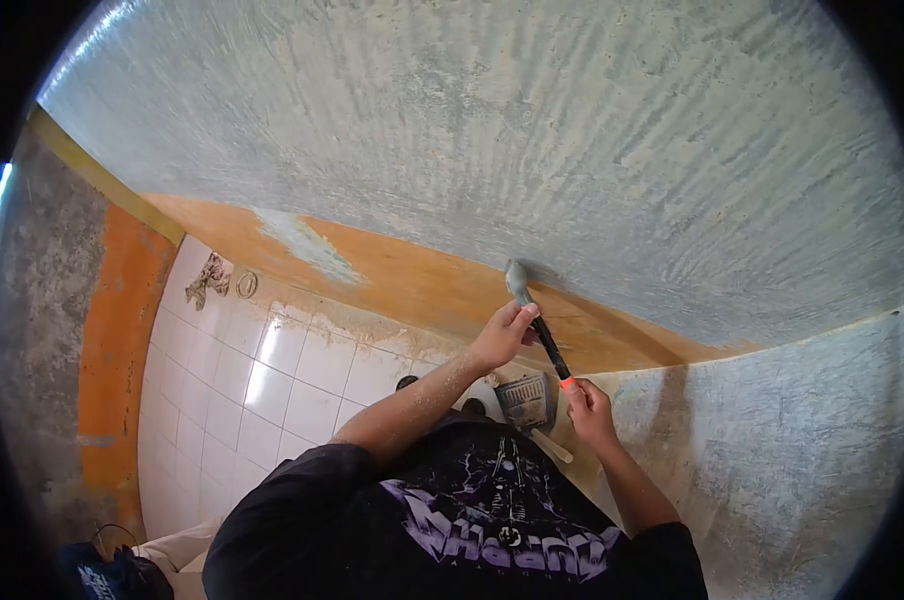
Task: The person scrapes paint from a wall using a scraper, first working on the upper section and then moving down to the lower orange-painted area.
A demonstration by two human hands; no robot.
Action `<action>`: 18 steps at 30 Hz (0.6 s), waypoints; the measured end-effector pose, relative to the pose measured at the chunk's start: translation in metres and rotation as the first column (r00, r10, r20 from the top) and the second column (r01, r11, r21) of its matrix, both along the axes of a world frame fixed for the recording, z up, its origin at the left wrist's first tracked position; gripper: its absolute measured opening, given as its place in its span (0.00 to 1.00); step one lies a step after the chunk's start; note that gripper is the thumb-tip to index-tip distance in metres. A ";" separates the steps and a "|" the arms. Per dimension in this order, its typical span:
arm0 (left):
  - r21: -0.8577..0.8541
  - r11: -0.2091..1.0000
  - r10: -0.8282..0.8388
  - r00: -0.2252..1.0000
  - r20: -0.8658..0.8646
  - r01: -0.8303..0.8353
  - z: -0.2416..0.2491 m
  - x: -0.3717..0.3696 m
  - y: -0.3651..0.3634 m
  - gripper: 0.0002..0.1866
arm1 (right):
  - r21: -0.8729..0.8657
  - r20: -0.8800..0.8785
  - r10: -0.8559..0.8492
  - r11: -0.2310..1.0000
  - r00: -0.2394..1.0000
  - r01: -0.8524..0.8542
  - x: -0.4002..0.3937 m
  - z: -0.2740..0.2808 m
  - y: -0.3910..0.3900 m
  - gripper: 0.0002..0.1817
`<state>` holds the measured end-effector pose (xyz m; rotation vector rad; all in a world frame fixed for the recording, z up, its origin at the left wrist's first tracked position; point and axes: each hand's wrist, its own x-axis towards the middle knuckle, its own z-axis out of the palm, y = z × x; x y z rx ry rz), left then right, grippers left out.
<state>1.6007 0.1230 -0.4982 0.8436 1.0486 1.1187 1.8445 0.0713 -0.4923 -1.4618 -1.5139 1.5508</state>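
Note:
Both hands are on a long black-handled tool with a pale grey, rounded head and an orange-red band low on the handle; its exact kind is unclear. Its head overlaps the lower edge of the grey, streaky wall, just above an orange strip. My left hand is closed round the handle just below the head. Lower down, my right hand grips the handle's end near the band. Pale specks of dust dot my left forearm.
By my feet a grey ridged tray lies beside a pale handle. Dust lines the white tiled floor along the wall. A crumpled cloth and a ring-shaped roll lie farther left. Dark fabric shows bottom left.

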 end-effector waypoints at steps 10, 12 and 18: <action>-0.013 1.000 -0.011 0.999 -0.050 0.010 0.001 -0.006 -0.002 0.21 | 0.075 0.010 -0.075 0.994 0.997 0.074 -0.014 -0.017 -0.014 0.17; -0.020 1.000 -0.018 0.998 -0.062 0.016 0.005 -0.008 -0.004 0.21 | 0.075 0.000 -0.094 0.993 0.996 0.094 -0.014 -0.017 -0.017 0.17; 0.017 1.000 -0.025 0.999 -0.048 0.026 0.006 -0.014 -0.007 0.21 | 0.194 0.072 -0.122 0.975 0.990 0.106 -0.025 -0.027 -0.027 0.16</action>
